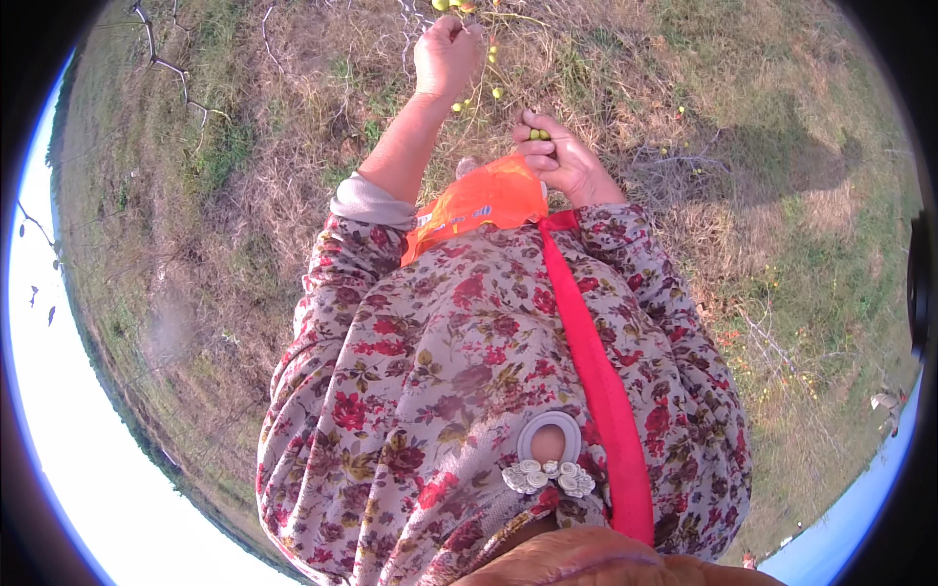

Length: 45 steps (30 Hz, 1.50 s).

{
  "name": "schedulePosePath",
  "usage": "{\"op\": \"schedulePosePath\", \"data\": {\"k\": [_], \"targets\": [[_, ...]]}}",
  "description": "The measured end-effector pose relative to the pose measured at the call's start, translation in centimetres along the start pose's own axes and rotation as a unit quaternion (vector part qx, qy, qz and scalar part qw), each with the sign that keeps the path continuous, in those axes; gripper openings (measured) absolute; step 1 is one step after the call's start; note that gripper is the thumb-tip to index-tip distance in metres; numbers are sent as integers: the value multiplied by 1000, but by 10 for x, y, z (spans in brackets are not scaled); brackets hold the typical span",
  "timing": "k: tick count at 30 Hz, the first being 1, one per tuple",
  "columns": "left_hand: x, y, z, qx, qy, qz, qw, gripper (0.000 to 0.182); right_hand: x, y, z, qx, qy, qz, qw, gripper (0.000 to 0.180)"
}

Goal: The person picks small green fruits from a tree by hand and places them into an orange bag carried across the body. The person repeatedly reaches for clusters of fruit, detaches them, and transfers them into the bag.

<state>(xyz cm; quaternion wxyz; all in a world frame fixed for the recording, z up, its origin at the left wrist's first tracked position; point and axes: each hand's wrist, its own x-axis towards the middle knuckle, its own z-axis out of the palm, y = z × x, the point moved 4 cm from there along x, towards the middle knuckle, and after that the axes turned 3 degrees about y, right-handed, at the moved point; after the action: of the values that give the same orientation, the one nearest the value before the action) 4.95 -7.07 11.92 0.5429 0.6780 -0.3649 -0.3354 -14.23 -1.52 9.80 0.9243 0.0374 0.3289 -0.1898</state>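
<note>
My left hand [447, 58] reaches up among thin thorny branches, its fingers curled close beside a fruit-bearing twig. What lies between its fingertips is hidden. Yellow-green round fruits [448, 4] show just above it at the picture's top edge, and smaller ones [495, 92] hang to its right. My right hand [564, 157] is half closed, palm partly turned up, holding small green fruits [539, 135] in its curled fingers. Directly below the hands, an orange plastic bag [476, 199] with printing on it sits at my waist. A red strap [597, 366] runs down to its right side.
Bare zigzag thorny branches [165, 66] reach in at upper left. Dry grass [308, 146] with green patches covers the ground. Twigs with yellow fruits lie lower right [777, 351]. A shadow [784, 157] falls on the right. My floral top [469, 351] fills the lower middle.
</note>
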Motion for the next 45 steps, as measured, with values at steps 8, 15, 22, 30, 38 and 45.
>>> {"op": "schedulePosePath", "data": {"k": [8,15,22,30,38,45], "targets": [[47,29,-38,-91,81,-16,992,14,5,-14,1,35,-25,1,999,18],[-74,36,-86,-29,-368,-62,927,47,8,-16,-9,-51,26,-81,995,25],[-160,11,-113,164,-480,-44,861,44,-10,-9,-2,-155,127,-83,976,23],[-157,-16,-113,89,-411,-138,897,20,-20,17,62,-247,70,4,966,29],[-129,-11,-113,69,-262,-241,932,24,-16,77,118,-257,26,93,962,32],[-131,2,-116,104,-257,-172,945,22,-31,95,118,-473,-16,23,881,37]]}}
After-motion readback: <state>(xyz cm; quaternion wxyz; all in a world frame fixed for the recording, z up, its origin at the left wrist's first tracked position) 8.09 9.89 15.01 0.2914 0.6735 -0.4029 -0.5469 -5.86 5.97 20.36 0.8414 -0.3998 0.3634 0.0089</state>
